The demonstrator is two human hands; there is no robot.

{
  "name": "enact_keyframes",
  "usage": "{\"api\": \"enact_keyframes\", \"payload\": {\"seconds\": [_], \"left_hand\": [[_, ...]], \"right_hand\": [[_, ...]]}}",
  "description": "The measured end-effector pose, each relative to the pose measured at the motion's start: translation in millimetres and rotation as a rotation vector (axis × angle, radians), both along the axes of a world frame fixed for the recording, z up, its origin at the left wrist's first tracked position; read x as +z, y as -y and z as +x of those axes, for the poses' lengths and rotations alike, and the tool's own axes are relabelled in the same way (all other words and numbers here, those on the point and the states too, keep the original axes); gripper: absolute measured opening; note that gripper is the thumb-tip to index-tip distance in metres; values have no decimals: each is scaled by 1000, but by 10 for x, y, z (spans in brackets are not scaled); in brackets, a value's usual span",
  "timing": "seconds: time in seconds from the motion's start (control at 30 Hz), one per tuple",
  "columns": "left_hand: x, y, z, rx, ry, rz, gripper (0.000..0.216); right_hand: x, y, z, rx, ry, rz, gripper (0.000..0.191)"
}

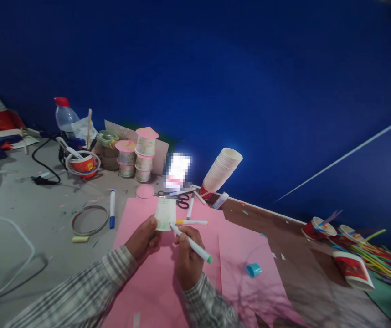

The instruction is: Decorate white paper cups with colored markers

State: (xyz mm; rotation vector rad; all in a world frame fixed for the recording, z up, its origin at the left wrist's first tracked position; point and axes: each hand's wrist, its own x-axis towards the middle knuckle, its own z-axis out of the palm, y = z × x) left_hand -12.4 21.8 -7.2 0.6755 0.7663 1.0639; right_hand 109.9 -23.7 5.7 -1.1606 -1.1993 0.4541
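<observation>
My left hand (144,239) is closed on the side of a small white paper cup (166,210) that carries green marks. In my right hand (187,257) is a white marker pen (197,249) with a green end; its tip meets the cup's lower part. Both hands are over pink paper sheets (147,291). Just beyond the cup lie a yellow marker (195,222), a grey-capped marker (190,207) and black-handled scissors (182,200). A pink paper disc (145,191) rests to the left of the scissors.
Decorated cup towers with pink tops (144,155) stand at the back, beside a bright blurred screen (178,171). A tall paper cup stack (222,171) leans near the blue wall. Tape roll (89,220) and blue marker (112,209) lie left; pipe cleaners (380,264) lie right.
</observation>
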Motion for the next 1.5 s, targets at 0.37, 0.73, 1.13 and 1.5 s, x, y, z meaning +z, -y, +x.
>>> {"api": "enact_keyframes", "payload": {"seconds": [0.37, 0.73, 1.13, 1.5], "left_hand": [[-17, -10, -13, 3, -1, -26, 39], [-6, -6, -9, 15, 15, -39, 36], [-3, -16, -6, 43, 25, -57, 37], [10, -10, -15, 1, 65, -92, 37]], "right_hand": [[18, 26, -11, 64, 81, 84, 19], [1, 7, 0, 34, 8, 24, 18], [-41, 21, -5, 96, 12, 27, 18], [103, -35, -40, -27, -202, 9, 29]]}}
